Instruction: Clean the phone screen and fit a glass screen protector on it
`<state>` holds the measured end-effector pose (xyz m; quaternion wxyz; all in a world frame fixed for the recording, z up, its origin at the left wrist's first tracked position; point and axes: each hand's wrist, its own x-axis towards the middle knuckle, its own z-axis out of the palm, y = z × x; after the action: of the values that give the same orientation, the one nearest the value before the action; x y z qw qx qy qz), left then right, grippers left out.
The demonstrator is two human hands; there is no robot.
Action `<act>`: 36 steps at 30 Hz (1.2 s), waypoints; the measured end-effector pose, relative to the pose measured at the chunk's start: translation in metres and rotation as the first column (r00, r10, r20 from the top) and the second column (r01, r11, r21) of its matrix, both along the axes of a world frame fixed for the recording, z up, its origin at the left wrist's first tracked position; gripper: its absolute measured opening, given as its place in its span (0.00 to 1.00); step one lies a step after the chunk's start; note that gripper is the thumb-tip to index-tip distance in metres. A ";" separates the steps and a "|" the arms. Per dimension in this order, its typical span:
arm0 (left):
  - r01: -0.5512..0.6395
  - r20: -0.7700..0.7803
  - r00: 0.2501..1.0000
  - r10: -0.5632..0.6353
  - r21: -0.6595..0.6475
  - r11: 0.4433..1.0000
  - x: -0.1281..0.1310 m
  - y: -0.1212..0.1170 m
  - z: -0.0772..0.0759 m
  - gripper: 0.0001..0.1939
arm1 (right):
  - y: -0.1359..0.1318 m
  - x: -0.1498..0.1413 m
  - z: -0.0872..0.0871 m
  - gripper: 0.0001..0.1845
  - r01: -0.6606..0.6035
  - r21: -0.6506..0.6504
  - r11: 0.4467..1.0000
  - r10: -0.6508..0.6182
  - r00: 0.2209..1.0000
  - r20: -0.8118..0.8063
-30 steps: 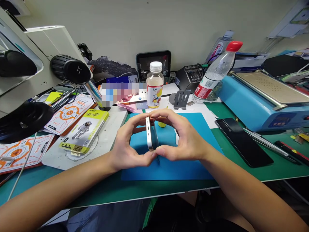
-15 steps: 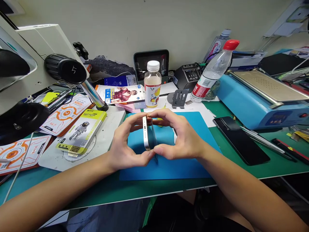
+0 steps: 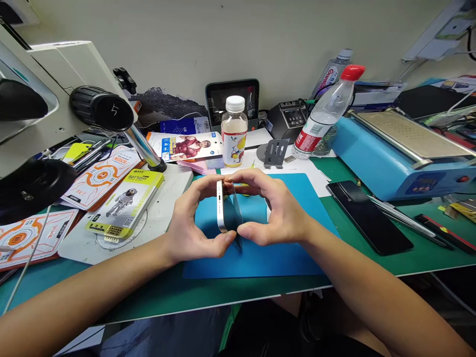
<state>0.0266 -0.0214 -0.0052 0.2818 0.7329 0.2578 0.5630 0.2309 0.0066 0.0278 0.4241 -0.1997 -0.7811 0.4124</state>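
My left hand (image 3: 188, 223) is closed on a smartphone (image 3: 220, 213) with a pale metal frame, gripping its edges between fingers and thumb. The phone stands on its side, its bottom edge with the charging port facing me. Just to its right, my right hand (image 3: 278, 213) pinches a thin, clear sheet (image 3: 237, 210), like a glass screen protector, by its edges. The sheet is seen nearly edge-on and tilts a little away from the phone. Both hands are raised over a blue mat (image 3: 297, 258). A yellow item behind my right fingers is mostly hidden.
Left are a microscope stand (image 3: 145, 144), a battery package (image 3: 126, 203) and orange-white packs (image 3: 100, 176). A juice bottle (image 3: 234, 134) and a water bottle (image 3: 323, 121) stand behind. Right lie a black phone (image 3: 370, 218), tweezers (image 3: 409, 220) and a blue heating machine (image 3: 386, 163).
The phone in my left hand has shifted slightly left, and the gap between it and the clear sheet has widened. My thumbs have drawn apart. My right hand barely moved.
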 end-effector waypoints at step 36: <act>-0.244 -0.441 0.897 0.027 -0.443 0.863 -0.059 -0.055 0.029 0.33 | -0.001 0.052 0.008 0.31 0.135 -0.052 0.989 -0.145 0.938 -0.316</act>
<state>-0.0321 -0.0769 0.0239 0.3537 0.7213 0.4976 0.3272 0.2832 0.0054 0.0358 0.5700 -0.1917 -0.6799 0.4195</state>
